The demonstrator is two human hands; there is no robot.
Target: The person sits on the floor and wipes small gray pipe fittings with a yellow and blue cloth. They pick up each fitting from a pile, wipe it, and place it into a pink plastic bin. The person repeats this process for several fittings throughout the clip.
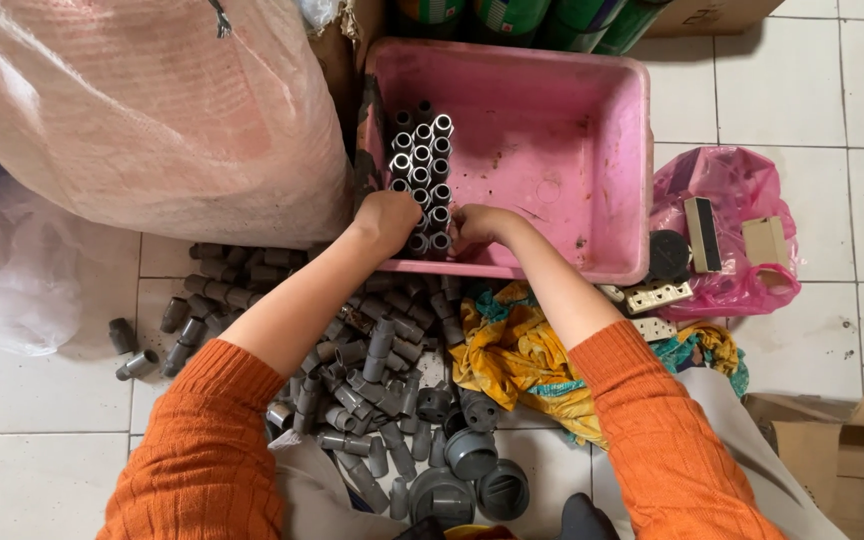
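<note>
Both our hands reach into the near left corner of the pink tub (592,130). Left hand (387,218) curled, fingers closed against the near end of the upright grey tube stack (424,165); right hand (474,226) likewise closed on the nearest tubes. Stack stands in rows along the tub's left wall. Loose grey fittings (372,370) heaped on the tile floor nearer us; pink plastic bag (742,190) right.

A small home-style workshop here: loose heap of grey plastic pipe fittings (352,370) on the white tiled floor (32,470), pink plastic sorting tub (552,130), bulging translucent stock sack (132,110).
</note>
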